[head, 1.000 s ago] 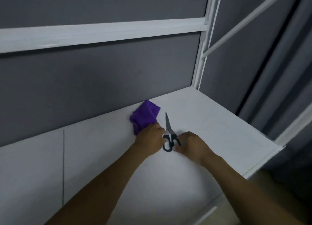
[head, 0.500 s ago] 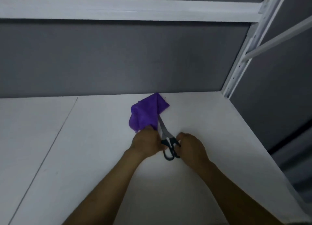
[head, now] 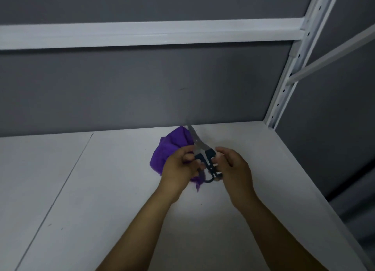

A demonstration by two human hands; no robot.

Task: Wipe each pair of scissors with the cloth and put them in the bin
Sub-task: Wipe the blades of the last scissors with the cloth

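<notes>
Your left hand (head: 178,167) is above the white shelf (head: 101,189), near its back right corner. Its grip is closed round the purple cloth (head: 168,148): the fingers are curled into the fabric, which bunches out above the knuckles and hangs in a short tail below the palm.

Your right hand (head: 233,169) is just beside the left, with the scissors (head: 199,144) between the two. Its grip holds the dark handles, with the fingers curled on their right side. Whether a finger passes through a loop cannot be told.

The scissors are raised off the shelf, handles toward you. The blades are together and tilt up and away toward the grey back panel (head: 142,88). The lower part of the blades lies against the right edge of the cloth, and the left fingers touch the left handle.

A white crossbar (head: 142,34) runs across the back panel above. A white perforated upright (head: 288,77) stands at the right rear corner of the shelf.
</notes>
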